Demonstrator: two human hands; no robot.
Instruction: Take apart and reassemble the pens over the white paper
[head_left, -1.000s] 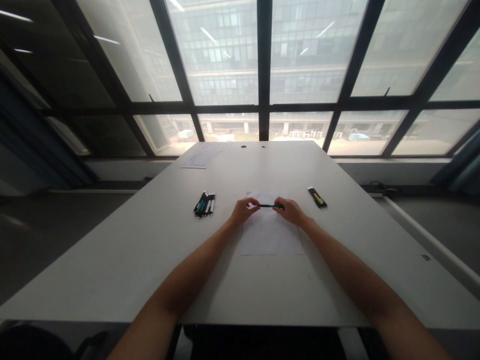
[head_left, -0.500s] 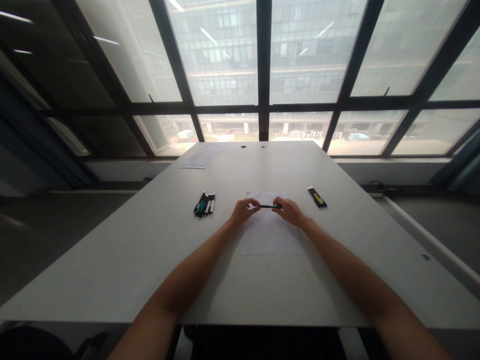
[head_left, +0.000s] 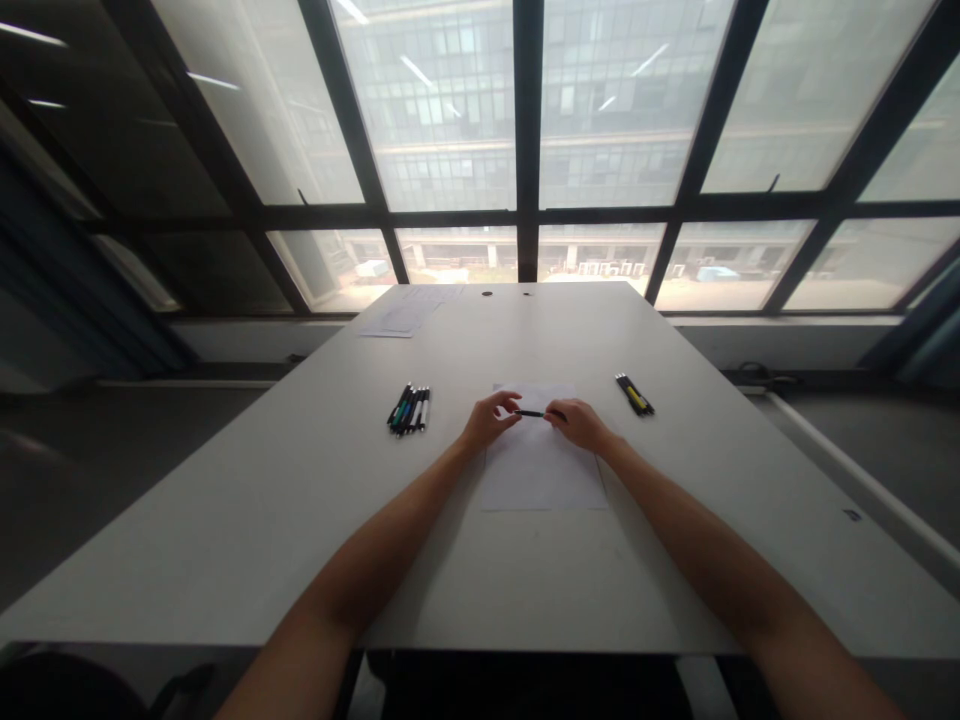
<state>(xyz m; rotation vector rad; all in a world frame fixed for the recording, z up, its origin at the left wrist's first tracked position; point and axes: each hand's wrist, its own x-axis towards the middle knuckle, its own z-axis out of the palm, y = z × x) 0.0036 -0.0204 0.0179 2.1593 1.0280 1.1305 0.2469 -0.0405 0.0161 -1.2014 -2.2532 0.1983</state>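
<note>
Both my hands meet over a white sheet of paper [head_left: 541,470] in the middle of the white table [head_left: 300,500]. A thin dark pen [head_left: 534,413] lies level between them. My left hand [head_left: 489,420] pinches its left end with curled fingers. My right hand [head_left: 579,423] grips its right end, fingers closed round it. The pen is held just above the top part of the sheet.
A bundle of several pens [head_left: 409,408] lies left of the sheet. A smaller group of pens [head_left: 634,394], one yellow, lies to the right. More papers [head_left: 405,315] rest at the table's far left. Large windows rise behind the far edge.
The visible stretch of pen between my hands has become shorter, and its green part no longer shows. My hands have barely moved.
</note>
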